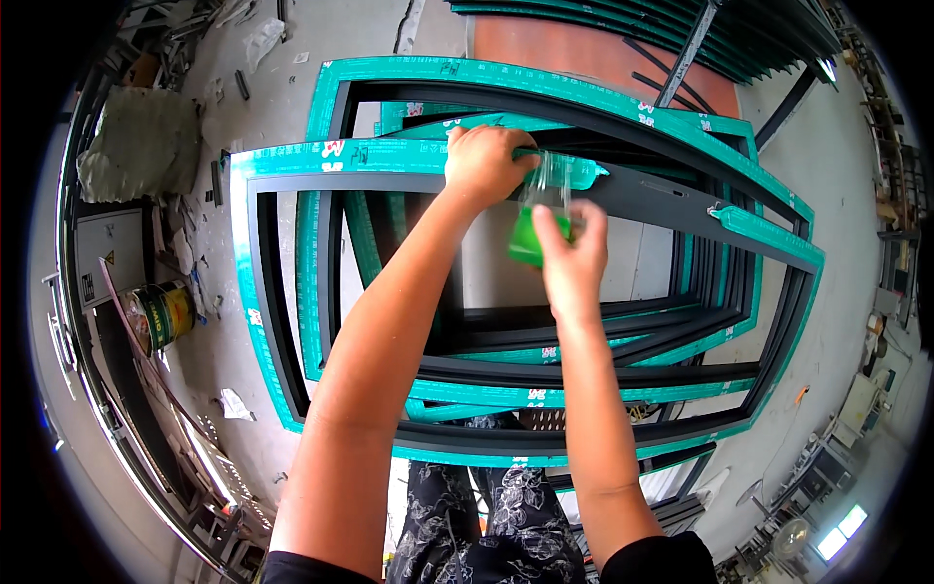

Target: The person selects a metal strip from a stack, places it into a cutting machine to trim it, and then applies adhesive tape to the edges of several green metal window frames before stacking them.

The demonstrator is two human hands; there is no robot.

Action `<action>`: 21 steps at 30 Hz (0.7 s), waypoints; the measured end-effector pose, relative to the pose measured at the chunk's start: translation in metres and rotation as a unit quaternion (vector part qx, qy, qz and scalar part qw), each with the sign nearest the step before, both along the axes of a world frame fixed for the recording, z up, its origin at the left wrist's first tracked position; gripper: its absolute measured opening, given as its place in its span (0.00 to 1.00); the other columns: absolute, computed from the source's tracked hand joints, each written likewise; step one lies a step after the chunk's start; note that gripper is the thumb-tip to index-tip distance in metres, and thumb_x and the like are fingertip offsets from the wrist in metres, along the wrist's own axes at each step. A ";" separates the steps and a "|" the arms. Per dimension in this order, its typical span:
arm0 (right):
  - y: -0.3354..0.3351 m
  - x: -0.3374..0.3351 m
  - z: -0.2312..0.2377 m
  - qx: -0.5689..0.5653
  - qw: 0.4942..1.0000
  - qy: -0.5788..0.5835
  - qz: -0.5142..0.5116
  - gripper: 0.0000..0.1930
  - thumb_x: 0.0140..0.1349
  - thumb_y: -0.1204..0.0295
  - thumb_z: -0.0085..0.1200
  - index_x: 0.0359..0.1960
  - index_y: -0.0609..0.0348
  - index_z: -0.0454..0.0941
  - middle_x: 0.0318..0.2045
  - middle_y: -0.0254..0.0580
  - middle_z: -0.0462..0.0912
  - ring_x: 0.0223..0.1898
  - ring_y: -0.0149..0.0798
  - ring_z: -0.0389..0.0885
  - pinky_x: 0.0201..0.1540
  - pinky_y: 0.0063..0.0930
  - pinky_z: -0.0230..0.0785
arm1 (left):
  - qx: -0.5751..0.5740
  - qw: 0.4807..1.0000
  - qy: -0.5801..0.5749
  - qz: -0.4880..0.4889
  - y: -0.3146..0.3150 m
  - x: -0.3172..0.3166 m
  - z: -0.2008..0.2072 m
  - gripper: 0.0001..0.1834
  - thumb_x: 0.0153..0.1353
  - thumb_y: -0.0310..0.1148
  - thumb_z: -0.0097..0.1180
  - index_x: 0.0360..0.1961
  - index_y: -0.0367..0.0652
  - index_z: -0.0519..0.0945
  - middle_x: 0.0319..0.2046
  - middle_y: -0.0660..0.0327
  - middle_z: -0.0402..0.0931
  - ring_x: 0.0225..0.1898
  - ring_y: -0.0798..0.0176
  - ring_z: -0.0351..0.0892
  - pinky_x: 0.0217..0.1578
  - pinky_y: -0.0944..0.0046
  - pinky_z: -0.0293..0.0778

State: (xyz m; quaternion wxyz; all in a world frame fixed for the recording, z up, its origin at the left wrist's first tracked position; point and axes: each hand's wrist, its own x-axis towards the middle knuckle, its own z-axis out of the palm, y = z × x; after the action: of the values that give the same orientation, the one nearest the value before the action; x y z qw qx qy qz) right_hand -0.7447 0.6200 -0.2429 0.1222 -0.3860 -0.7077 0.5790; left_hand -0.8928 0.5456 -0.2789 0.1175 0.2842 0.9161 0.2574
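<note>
We're curling left hand [486, 165] over the crosswise frame bar [389, 161], right hand [576, 255] pinching a green thing [526, 237] nearer us.

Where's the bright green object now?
Near the head view's centre, the bright green object is in the right hand, below and right of the left hand.

Single fisheye here, the left one of a side-by-side pair on the wearer's head, aimed steeply down past their forearms [375, 341] and legs [525, 516] at the bottom edge. It's pretty close in, so the left hand [486, 161], right hand [576, 255] and green-taped frames [399, 155] take up the middle, while the floor [827, 302] stretches out toward the curved rim.
</note>
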 end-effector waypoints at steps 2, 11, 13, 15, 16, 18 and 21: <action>0.009 0.021 0.003 -0.291 0.954 -0.033 -0.064 0.25 0.57 0.53 0.65 0.47 0.52 0.69 0.38 0.34 0.79 0.34 0.34 0.80 0.28 0.32 0.73 | -0.001 1.000 -0.019 -0.004 -0.001 0.001 0.002 0.14 0.56 0.49 0.60 0.40 0.56 0.85 0.36 0.61 0.84 0.43 0.53 0.80 0.50 0.48 0.64; 0.027 0.030 0.006 -0.577 0.815 -0.008 -0.051 0.18 0.61 0.50 0.59 0.40 0.49 0.75 0.32 0.31 0.79 0.31 0.29 0.76 0.25 0.22 0.68 | 0.168 0.984 0.045 -0.034 -0.026 -0.002 -0.003 0.14 0.57 0.37 0.61 0.45 0.48 0.82 0.40 0.58 0.82 0.47 0.53 0.77 0.52 0.50 0.70; 0.032 0.030 0.007 -0.594 0.802 0.020 -0.050 0.18 0.62 0.49 0.58 0.40 0.50 0.75 0.32 0.31 0.79 0.31 0.29 0.76 0.25 0.22 0.68 | 0.240 0.970 0.034 -0.001 -0.036 0.026 0.018 0.18 0.50 0.25 0.62 0.46 0.45 0.81 0.45 0.53 0.79 0.51 0.48 0.75 0.52 0.51 0.72; 0.036 0.037 0.003 -0.584 0.809 0.017 -0.056 0.19 0.62 0.49 0.57 0.41 0.50 0.75 0.33 0.31 0.79 0.31 0.29 0.77 0.25 0.22 0.69 | 0.195 0.979 0.043 -0.049 -0.052 0.064 0.022 0.26 0.44 0.20 0.61 0.48 0.45 0.80 0.49 0.52 0.75 0.54 0.45 0.73 0.56 0.50 0.69; 0.035 0.038 0.004 -0.577 0.816 0.017 -0.042 0.19 0.62 0.49 0.57 0.41 0.50 0.76 0.33 0.30 0.80 0.32 0.29 0.77 0.26 0.22 0.70 | 0.197 0.978 0.018 -0.069 -0.052 0.083 0.023 0.28 0.42 0.19 0.61 0.50 0.44 0.79 0.50 0.53 0.75 0.55 0.46 0.72 0.56 0.50 0.69; 0.032 0.035 0.009 -0.576 0.817 0.018 -0.019 0.19 0.62 0.49 0.57 0.42 0.50 0.76 0.33 0.30 0.80 0.32 0.28 0.78 0.26 0.22 0.71 | 0.194 0.979 -0.018 -0.053 -0.045 0.109 0.026 0.32 0.40 0.21 0.63 0.53 0.44 0.77 0.53 0.55 0.74 0.58 0.47 0.71 0.58 0.50 0.68; 0.032 0.032 0.017 -0.547 0.836 0.023 -0.011 0.20 0.62 0.49 0.57 0.44 0.50 0.76 0.34 0.31 0.80 0.34 0.28 0.79 0.27 0.21 0.73 | 0.214 0.974 0.012 -0.069 -0.040 0.104 0.013 0.21 0.43 0.22 0.64 0.43 0.40 0.80 0.47 0.55 0.78 0.56 0.49 0.74 0.55 0.51 0.70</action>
State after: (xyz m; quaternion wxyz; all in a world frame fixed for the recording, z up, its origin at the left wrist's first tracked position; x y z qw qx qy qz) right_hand -0.7128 0.6518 -0.2261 -0.0861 -0.3840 -0.2680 0.8794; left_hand -0.7885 0.5060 -0.2655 0.0607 0.3685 0.8192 0.4354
